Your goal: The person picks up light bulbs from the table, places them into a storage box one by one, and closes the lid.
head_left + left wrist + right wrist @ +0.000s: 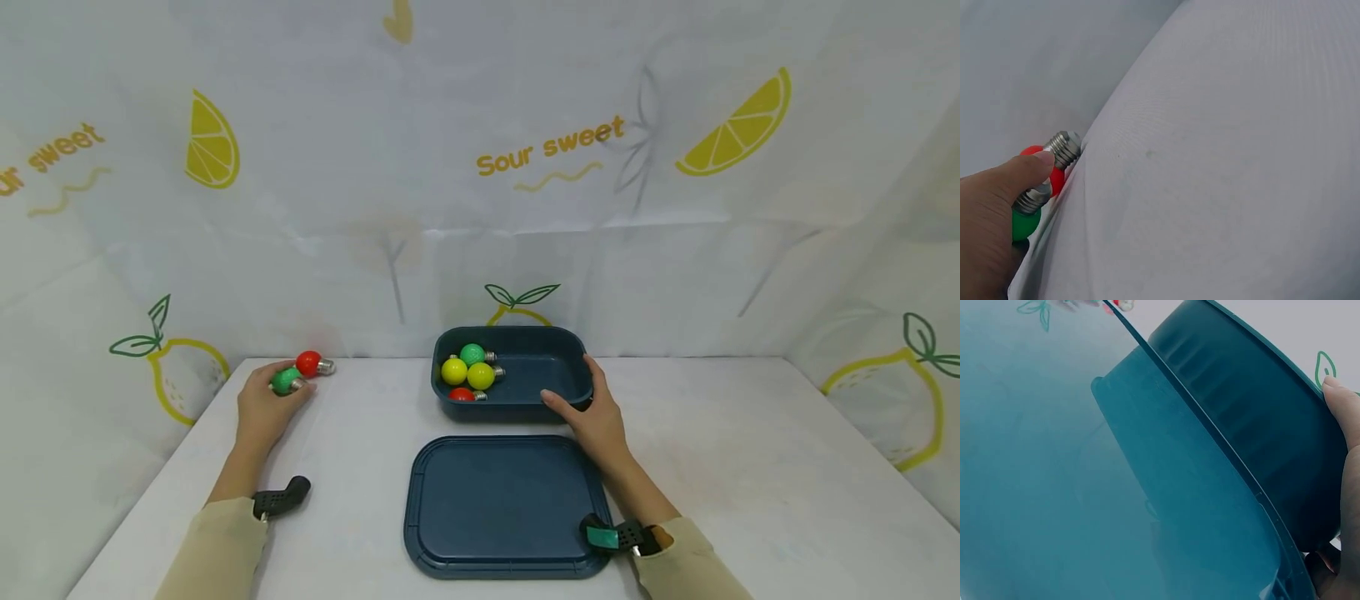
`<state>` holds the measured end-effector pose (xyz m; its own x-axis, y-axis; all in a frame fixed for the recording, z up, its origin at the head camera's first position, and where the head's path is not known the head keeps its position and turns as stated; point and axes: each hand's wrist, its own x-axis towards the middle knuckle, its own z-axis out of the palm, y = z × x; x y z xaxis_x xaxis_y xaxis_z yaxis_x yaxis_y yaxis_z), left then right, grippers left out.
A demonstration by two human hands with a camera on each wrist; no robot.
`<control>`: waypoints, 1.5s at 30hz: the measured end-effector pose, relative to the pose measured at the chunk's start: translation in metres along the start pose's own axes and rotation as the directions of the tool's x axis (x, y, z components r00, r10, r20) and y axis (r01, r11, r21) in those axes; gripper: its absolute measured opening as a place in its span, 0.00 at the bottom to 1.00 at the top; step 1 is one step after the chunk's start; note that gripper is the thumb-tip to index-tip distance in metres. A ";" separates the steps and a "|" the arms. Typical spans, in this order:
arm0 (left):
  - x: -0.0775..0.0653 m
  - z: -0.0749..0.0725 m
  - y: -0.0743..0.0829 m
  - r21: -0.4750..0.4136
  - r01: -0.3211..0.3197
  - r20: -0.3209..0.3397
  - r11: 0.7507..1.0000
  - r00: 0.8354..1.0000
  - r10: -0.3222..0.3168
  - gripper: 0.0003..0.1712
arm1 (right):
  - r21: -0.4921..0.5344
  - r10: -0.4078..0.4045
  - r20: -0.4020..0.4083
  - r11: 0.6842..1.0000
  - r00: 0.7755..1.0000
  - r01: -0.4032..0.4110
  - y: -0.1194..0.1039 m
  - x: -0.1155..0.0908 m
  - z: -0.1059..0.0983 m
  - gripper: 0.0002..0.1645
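My left hand (264, 404) holds a green light bulb (285, 382) at the table's far left. A red light bulb (308, 363) is at its fingertips. In the left wrist view the thumb overlaps the red bulb's metal base (1065, 147); whether it is gripped too, I cannot tell. My right hand (600, 421) grips the right end of a dark blue container (510, 412), thumb on the front rim. Inside, at the left, lie a green bulb (472, 354), two yellow bulbs (481, 376) and a red bulb (461, 395).
A dark blue lid (510, 504) lies flat in front of the container, partly under the right forearm. White cloth (360, 275) with lemon prints hangs behind the white table (352, 492). Each wrist wears a black strap (281, 498).
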<state>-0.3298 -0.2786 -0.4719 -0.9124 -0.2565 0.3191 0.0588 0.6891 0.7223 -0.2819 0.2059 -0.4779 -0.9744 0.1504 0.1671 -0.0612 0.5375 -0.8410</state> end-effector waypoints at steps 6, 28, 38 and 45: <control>-0.001 0.001 0.005 -0.060 0.001 -0.033 0.998 0.999 -0.003 0.33 | 0.001 -0.001 -0.002 1.000 1.000 0.001 0.000 0.000 0.000 0.60; -0.008 0.024 0.055 -0.124 -0.310 -0.077 0.942 0.950 0.303 0.22 | 0.010 0.007 0.019 1.000 1.000 -0.007 -0.002 -0.002 -0.003 0.60; -0.018 0.038 0.077 -0.095 -0.332 -0.009 0.939 0.943 0.332 0.20 | 0.005 0.004 0.022 1.000 1.000 -0.004 -0.002 -0.002 -0.003 0.60; -0.023 0.042 0.095 -0.043 -0.344 0.112 0.938 0.931 0.347 0.28 | 0.003 0.005 0.019 1.000 1.000 -0.005 -0.003 -0.002 -0.003 0.60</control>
<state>-0.3200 -0.1781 -0.4364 -0.8747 0.0757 0.4788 0.3863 0.7055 0.5941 -0.2795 0.2064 -0.4747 -0.9787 0.1371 0.1527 -0.0567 0.5343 -0.8434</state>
